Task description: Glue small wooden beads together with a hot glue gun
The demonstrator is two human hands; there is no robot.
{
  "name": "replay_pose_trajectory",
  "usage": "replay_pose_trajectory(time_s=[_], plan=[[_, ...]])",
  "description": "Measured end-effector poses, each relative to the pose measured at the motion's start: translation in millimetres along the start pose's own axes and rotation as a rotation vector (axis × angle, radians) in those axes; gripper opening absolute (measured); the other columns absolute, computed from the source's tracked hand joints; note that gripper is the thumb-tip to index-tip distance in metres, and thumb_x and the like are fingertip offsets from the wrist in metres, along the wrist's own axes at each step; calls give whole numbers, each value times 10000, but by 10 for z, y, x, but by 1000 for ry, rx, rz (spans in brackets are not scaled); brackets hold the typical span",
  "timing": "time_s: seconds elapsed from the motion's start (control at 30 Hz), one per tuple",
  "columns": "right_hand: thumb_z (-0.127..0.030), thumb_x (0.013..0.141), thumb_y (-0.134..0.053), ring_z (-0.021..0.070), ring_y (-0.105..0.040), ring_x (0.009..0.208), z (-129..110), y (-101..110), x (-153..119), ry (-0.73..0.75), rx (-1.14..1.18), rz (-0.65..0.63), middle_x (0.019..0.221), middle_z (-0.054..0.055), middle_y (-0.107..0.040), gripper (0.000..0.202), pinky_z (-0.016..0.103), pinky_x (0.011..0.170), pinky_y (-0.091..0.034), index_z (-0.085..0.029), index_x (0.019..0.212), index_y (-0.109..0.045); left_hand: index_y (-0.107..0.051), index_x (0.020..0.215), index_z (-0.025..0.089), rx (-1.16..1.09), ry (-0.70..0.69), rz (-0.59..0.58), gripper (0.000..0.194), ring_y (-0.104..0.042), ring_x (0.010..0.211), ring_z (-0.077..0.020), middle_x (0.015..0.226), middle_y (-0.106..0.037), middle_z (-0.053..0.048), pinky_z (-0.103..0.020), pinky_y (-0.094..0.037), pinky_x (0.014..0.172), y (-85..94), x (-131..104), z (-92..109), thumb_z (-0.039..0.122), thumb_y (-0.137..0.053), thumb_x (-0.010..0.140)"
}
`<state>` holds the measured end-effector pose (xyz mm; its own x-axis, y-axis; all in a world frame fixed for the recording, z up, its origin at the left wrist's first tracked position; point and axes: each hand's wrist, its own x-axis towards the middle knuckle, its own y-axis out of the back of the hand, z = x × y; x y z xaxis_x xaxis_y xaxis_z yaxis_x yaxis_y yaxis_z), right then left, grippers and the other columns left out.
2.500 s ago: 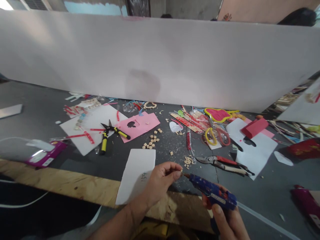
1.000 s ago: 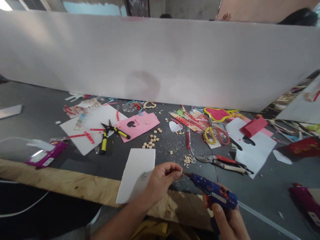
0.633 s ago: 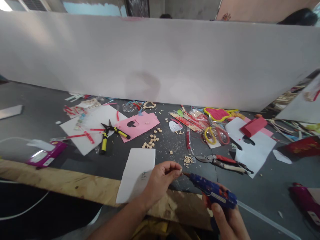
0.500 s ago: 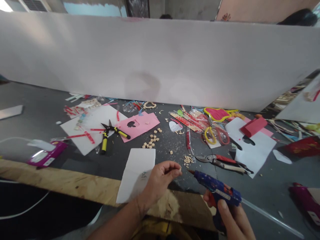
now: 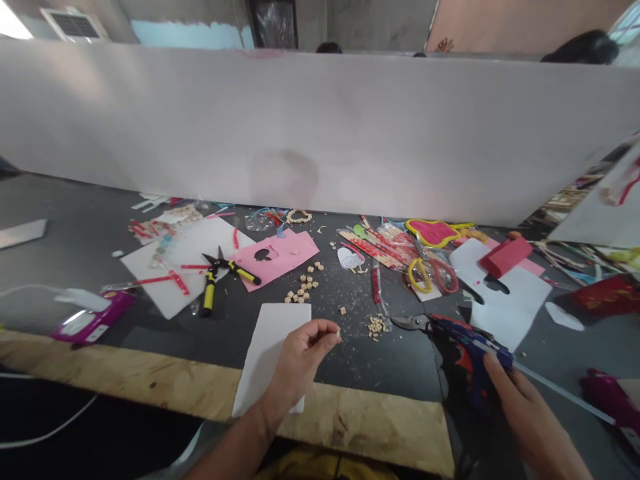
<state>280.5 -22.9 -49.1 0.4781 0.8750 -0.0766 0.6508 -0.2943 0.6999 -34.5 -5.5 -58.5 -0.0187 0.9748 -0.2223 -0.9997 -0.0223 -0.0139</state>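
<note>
Behind the right hand [image 5: 520, 407], glue gun [image 5: 470, 360] half-hidden.

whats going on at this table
A person at a cluttered craft table pinches a tiny wooden cube in the left hand, raised above a white card. The right hand rests on a blue glue gun lying on the table beside red-handled pruners. More cubes lie scattered ahead.

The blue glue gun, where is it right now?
In the head view the blue glue gun sits low on the right, on the dark table under the right hand, just in front of the red-handled pliers.
</note>
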Motion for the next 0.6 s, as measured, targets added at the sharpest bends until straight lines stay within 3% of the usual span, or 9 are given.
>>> replay_pose_trajectory(time_s=[0.13,0.37,0.5,0.6], plan=[[-576,745,-426,264,-659,631,52,25,100,-68,-233,-60,634,61,-707,453,319,550,-499,-186,760,-656,-648,844,167,16,3,-9,204,-599,771,-174,780,-669,-29,-235,-434,672,5,3,3,338,-618,736],[-622,805,-259,322,-668,734,12,70,170,-82,-548,-116,680,153,-688,614,374,642,-487,-157,765,-659,-637,838,163,0,28,-32,200,-596,773,-172,775,-657,-26,-240,-429,673,-25,-15,11,332,-625,732],[-685,788,-228,336,-668,670,-29,92,130,-150,-678,-144,651,155,-679,650,403,589,-478,-198,676,-643,-638,839,164,-5,22,-46,189,-598,776,-173,774,-658,-26,-237,-429,669,-25,-34,3,320,-627,733],[-647,805,-256,312,-670,647,-56,117,74,-117,-689,-130,650,136,-681,587,376,565,-477,-216,644,-620,-636,842,162,-11,18,-43,191,-595,776,-170,781,-655,-27,-234,-429,671,-8,-35,-6,320,-626,736]])
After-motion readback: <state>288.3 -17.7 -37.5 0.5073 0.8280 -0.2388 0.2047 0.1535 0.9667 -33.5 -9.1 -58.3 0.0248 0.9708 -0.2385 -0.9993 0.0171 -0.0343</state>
